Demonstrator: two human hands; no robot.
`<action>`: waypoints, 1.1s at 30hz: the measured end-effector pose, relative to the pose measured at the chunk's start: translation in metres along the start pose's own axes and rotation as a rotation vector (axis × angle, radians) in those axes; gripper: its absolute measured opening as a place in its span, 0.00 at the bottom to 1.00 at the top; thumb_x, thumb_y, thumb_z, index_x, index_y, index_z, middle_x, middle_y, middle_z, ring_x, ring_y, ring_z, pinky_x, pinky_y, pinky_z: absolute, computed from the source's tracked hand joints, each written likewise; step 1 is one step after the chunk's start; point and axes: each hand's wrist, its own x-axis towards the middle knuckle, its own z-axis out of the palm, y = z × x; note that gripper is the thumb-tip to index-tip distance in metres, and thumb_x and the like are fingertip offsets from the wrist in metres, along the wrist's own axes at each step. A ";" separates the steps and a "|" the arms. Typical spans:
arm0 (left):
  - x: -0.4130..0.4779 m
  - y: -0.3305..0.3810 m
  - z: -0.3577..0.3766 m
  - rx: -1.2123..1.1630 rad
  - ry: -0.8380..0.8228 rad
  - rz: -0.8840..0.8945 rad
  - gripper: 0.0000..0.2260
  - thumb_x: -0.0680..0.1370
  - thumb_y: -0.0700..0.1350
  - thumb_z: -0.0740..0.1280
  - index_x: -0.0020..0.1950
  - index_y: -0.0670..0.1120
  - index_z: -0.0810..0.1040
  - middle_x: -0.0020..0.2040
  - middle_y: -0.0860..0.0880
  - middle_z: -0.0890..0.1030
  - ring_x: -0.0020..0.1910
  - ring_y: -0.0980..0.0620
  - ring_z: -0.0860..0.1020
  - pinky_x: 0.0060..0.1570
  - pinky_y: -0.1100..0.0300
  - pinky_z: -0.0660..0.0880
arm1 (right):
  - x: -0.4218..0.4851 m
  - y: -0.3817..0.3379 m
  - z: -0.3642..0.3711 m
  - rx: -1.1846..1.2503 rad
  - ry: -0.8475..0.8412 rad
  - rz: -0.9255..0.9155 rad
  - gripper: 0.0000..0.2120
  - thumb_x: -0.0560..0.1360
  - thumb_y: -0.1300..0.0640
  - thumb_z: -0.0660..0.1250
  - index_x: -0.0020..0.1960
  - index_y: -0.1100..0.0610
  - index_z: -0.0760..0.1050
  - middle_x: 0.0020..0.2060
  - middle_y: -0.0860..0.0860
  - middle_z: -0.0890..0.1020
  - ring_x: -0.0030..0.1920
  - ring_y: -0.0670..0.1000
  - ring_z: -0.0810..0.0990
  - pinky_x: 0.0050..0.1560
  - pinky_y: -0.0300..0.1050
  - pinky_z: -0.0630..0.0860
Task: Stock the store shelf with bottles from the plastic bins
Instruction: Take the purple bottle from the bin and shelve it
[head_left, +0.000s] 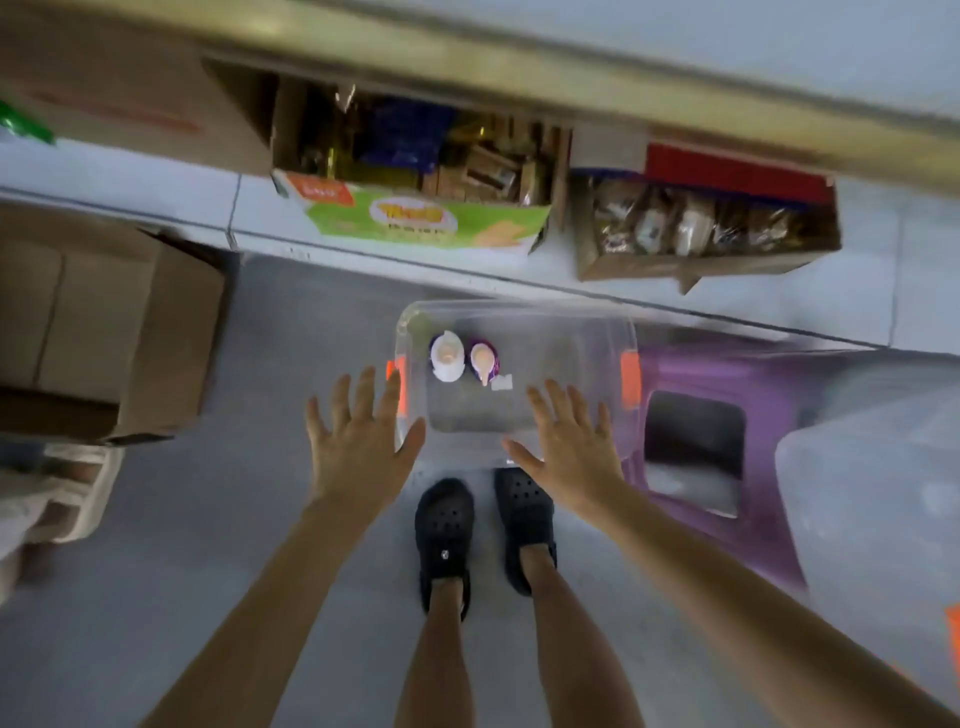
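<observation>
Both hands, left hand and right hand, reached spread and empty toward the clear plastic bin. Next likely needed gripping its white bottle and purple bottle.

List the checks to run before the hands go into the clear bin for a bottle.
1. Left hand free: ok, fingers spread, holding nothing.
2. Right hand free: ok, fingers spread, holding nothing.
3. Bottles in the clear bin: ok, white bottle and purple bottle stand upright side by side at its left end.
4. Bin top uncovered: cannot tell, clear plastic and motion blur.
5. Footing: ok, black clogs stand on the floor just short of the bin's near edge.
6. Shelf space for the bottles: cannot tell, only cardboard boxes of packaged goods are in view.
</observation>
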 end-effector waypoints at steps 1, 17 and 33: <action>0.004 -0.001 0.014 0.012 -0.029 -0.007 0.28 0.80 0.60 0.47 0.77 0.50 0.48 0.77 0.46 0.52 0.76 0.43 0.50 0.71 0.40 0.45 | 0.006 -0.003 0.012 0.030 -0.004 0.001 0.35 0.77 0.35 0.50 0.77 0.52 0.44 0.77 0.52 0.47 0.76 0.57 0.48 0.73 0.61 0.47; 0.042 -0.017 0.145 -0.096 -0.124 -0.094 0.28 0.79 0.60 0.44 0.77 0.51 0.42 0.78 0.48 0.46 0.76 0.46 0.45 0.72 0.44 0.41 | 0.186 -0.022 0.093 0.610 0.117 0.105 0.32 0.75 0.51 0.66 0.72 0.61 0.57 0.69 0.58 0.64 0.66 0.59 0.68 0.64 0.55 0.68; 0.059 -0.015 0.166 -0.336 -0.009 -0.127 0.31 0.78 0.63 0.41 0.76 0.49 0.56 0.77 0.46 0.54 0.76 0.45 0.51 0.70 0.47 0.39 | 0.218 0.015 0.094 1.172 0.055 0.199 0.22 0.80 0.48 0.58 0.70 0.55 0.59 0.60 0.51 0.70 0.57 0.48 0.71 0.36 0.30 0.70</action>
